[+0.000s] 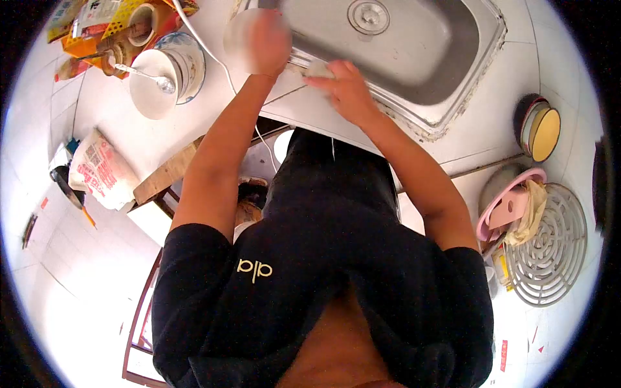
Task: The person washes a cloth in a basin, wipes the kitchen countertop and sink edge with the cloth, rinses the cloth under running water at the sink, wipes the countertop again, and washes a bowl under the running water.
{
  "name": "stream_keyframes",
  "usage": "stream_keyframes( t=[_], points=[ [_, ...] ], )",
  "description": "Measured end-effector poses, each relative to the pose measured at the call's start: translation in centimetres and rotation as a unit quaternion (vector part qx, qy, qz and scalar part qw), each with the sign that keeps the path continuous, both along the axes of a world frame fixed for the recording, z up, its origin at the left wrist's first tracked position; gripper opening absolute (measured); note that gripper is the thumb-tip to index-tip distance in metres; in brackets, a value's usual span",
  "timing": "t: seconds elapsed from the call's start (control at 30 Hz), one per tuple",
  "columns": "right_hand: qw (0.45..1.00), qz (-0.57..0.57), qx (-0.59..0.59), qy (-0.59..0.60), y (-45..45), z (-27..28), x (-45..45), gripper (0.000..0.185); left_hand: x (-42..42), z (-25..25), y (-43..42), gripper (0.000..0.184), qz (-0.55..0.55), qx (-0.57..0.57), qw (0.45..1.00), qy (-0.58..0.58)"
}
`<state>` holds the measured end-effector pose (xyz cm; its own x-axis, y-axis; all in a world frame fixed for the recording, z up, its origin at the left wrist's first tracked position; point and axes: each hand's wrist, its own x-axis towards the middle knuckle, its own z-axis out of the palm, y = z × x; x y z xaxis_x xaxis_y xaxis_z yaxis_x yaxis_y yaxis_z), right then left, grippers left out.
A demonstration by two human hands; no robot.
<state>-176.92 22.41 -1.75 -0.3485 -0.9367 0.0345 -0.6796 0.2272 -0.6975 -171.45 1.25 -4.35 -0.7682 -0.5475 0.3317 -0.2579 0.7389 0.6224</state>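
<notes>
My left hand, smeared by motion, is at the sink's left edge. It grips a pale round bowl, also blurred; its fingers are hard to separate. At the front rim of the steel sink, my right hand is closed with its fingers pointing left. Something small and whitish shows at those fingers, too blurred to name. A gap separates the two hands.
Left on the counter, a white bowl with a metal spoon leans against stacked bowls. A white cable runs beside them. Round containers stand right, above a pink basin and a metal rack.
</notes>
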Motion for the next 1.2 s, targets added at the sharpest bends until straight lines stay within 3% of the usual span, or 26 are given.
stream_keyframes(
  t=[0.13,0.23,0.3,0.37,0.5,0.6,0.7,0.8,0.9,1.0,1.07,1.13,1.2],
  points=[
    [0.985,-0.113,-0.045,-0.119,-11.2,-2.2,-1.2,0.055,0.7,1.3,-1.7,0.030,0.131,0.171,0.972,0.095],
    [0.994,-0.104,-0.017,-0.028,-14.9,-1.2,0.4,0.048,1.9,1.2,-4.1,0.031,0.269,0.331,0.886,0.183],
    [0.996,-0.086,-0.033,0.008,-13.1,-1.0,1.3,0.044,3.3,1.1,-4.0,0.031,0.212,0.134,0.966,0.059],
    [0.996,-0.089,0.006,0.001,-9.4,-1.0,1.3,0.043,2.7,1.9,-4.1,0.030,0.238,0.168,0.955,0.051],
    [0.992,-0.091,0.078,0.029,-5.2,0.9,0.2,0.051,3.1,0.6,-4.1,0.026,0.170,0.048,0.981,0.075],
    [0.991,-0.056,0.087,0.090,-8.4,0.5,0.9,0.044,3.2,0.1,-4.5,0.027,0.186,0.036,0.979,0.070],
    [0.999,-0.043,-0.005,0.032,-15.6,-0.3,0.7,0.039,3.5,-0.1,-4.8,0.028,0.182,0.056,0.980,0.050],
    [0.997,-0.047,0.025,0.062,-19.6,-0.7,-0.1,0.037,3.5,-0.6,-5.2,0.030,0.177,0.052,0.982,0.037],
    [0.951,-0.168,-0.015,-0.260,-20.1,0.5,-1.3,0.042,3.7,-1.5,-5.4,0.029,0.168,0.020,0.985,0.024],
    [0.986,-0.156,-0.021,0.057,-21.3,-2.4,-3.4,0.033,3.5,-1.1,-5.1,0.027,0.184,0.005,0.983,0.023],
    [0.971,-0.220,-0.065,0.075,-22.2,-3.5,-6.3,0.048,3.3,-0.4,-4.7,0.026,0.189,0.016,0.981,0.033],
    [0.951,-0.286,-0.074,0.091,-23.0,-3.2,-9.3,0.047,3.4,-0.4,-5.0,0.027,0.178,0.024,0.983,0.026],
    [0.963,-0.233,-0.080,0.104,-22.9,-0.9,-10.7,0.045,3.4,-0.2,-5.2,0.028,0.185,0.038,0.982,0.021]
  ],
)
